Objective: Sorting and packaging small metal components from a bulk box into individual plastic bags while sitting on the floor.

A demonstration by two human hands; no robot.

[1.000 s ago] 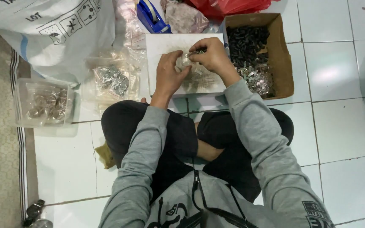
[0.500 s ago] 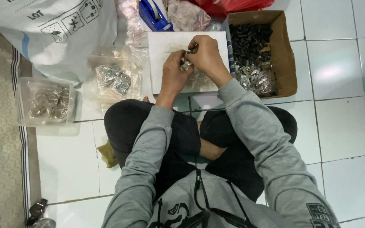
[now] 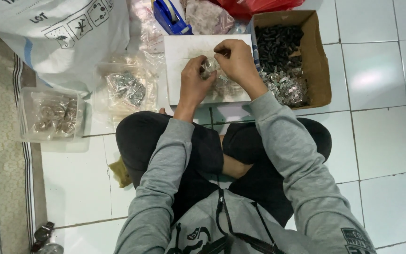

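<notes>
both hands pinched one small clear packet over the white board.

your left hand (image 3: 194, 82) and right hand (image 3: 235, 60) met fingertip to fingertip, closed on a small clear packet (image 3: 208, 66) of shiny metal bits, held just above a white board (image 3: 184, 49) that lay on the tiled floor (image 3: 381, 141) before your crossed legs. just right of the board stood a cardboard box (image 3: 316, 51) with dark and silvery small parts. to the left lay a clear bag of metal pieces (image 3: 127, 87), and farther left a clear plastic tub (image 3: 55, 115). a blue tape dispenser (image 3: 170, 16) sat beyond the board, a big white sack (image 3: 62, 33) at the far left.
</notes>
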